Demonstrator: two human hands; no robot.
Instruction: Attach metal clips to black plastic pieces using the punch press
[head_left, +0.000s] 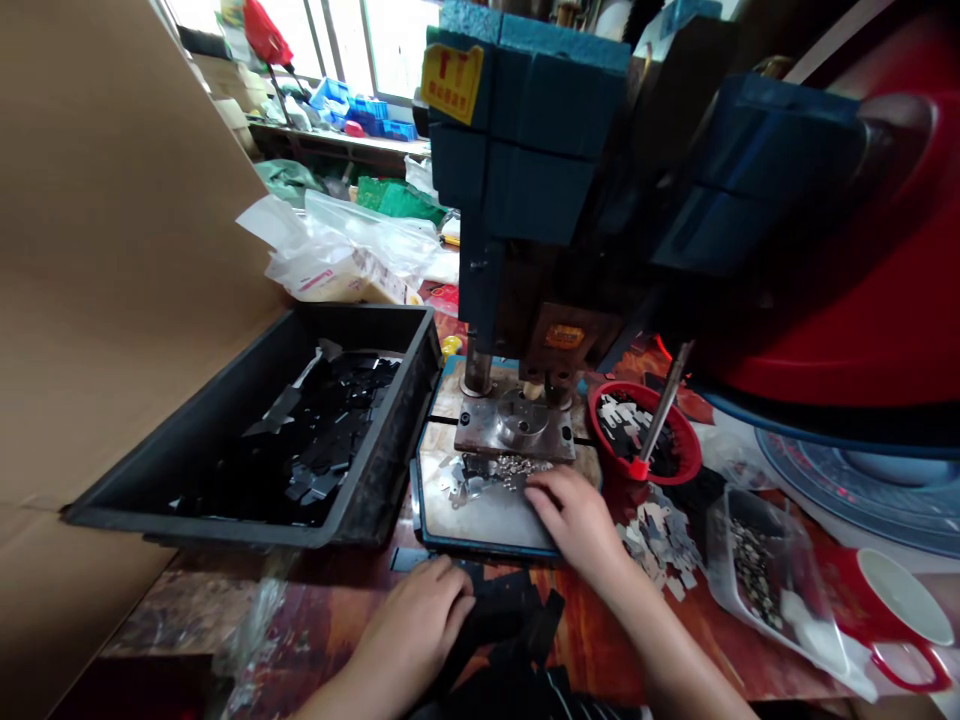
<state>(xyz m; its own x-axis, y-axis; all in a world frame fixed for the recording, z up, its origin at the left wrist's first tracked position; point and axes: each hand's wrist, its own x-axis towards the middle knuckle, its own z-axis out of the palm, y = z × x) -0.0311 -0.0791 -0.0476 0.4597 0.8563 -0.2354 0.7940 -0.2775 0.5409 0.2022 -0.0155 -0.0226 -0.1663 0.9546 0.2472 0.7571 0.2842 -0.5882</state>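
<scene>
My right hand [577, 515] rests over the press's steel base plate [480, 520], its thumb and index fingertips close together beside a pile of small shiny metal parts [517, 467]. Whatever lies between those fingertips is too small to make out. My left hand [421, 620] is at the table's front with its fingers curled in, next to dark flat pieces [506, 610]; what it holds, if anything, is hidden. Thin metal plates [454, 478] lie left of the small parts. Behind them stands a metal die block [517, 425] under the blue press [525, 150].
A black bin [375, 480] with dark plates stands left, beside a cardboard wall [127, 250]. To the right are a red bowl [686, 470] of plates, loose metal plates [664, 540], a clear tub [772, 600] of small parts, and a red mug [885, 610]. A red wheel [847, 300] overhangs.
</scene>
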